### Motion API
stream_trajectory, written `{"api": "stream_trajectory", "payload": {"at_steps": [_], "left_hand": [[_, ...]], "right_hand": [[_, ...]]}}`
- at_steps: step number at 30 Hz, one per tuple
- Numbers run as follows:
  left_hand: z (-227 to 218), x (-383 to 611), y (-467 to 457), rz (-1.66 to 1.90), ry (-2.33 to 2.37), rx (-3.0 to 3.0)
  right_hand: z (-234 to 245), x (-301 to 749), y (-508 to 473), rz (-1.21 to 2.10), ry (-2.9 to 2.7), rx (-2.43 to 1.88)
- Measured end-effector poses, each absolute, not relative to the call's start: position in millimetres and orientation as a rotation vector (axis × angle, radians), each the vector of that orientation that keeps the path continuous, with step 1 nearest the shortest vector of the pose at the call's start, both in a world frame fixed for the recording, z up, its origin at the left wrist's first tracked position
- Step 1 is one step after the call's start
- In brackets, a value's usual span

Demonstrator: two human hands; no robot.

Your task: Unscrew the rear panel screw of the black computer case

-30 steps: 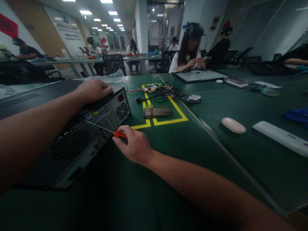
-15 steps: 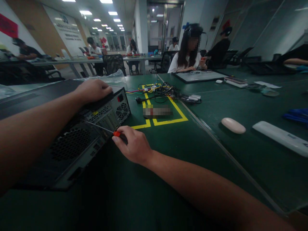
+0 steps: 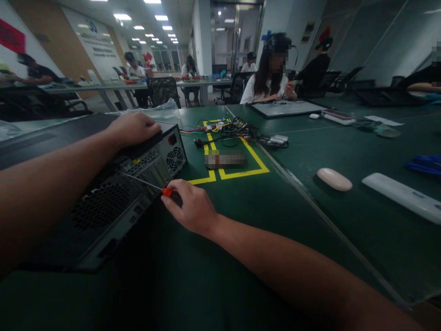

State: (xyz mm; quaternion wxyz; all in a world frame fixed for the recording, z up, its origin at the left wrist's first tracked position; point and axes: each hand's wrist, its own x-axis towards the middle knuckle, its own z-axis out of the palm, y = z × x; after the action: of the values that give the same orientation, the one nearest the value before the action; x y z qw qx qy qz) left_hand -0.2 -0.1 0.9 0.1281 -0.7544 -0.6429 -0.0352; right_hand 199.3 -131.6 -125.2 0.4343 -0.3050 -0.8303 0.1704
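A dark desktop computer case [image 3: 41, 138] lies on the table at the left, its rear panel with vents, slots and a small fan grille facing me. My left hand [image 3: 136, 128] is on the case's top near the back edge, fingers bent and pressed against it. In my right hand [image 3: 191, 204], closed around its handle, is a screwdriver [image 3: 167, 191] with an orange-red collar. Its long thin shaft points left to the rear panel, close to the slots. Where the tip meets the panel is too dark to make out.
Beyond the case lies a tangle of cables [image 3: 237, 131] by yellow tape lines [image 3: 244, 174]. A blurred-out object [image 3: 225, 160] sits within the tape. To the right are a pink oval case [image 3: 334, 179] and a long white device [image 3: 399, 195]. A person [image 3: 268, 82] works across the table.
Both my hands, the screwdriver and the computer case stay almost where they were. Across the table, the person's raised hand has shifted slightly.
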Motion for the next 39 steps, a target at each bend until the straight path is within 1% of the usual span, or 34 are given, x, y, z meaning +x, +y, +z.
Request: {"api": "stream_trajectory", "payload": {"at_steps": [21, 39], "left_hand": [[1.5, 1.3, -1.4, -0.073, -1.883, -2.169], [-1.0, -2.2, 1.9, -0.121, -1.894, -2.186]], "right_hand": [[-126.7, 199.0, -130.8, 0.455, -2.056, -0.752], [-127.3, 198.1, -130.9, 0.433, -2.050, -0.759]]}}
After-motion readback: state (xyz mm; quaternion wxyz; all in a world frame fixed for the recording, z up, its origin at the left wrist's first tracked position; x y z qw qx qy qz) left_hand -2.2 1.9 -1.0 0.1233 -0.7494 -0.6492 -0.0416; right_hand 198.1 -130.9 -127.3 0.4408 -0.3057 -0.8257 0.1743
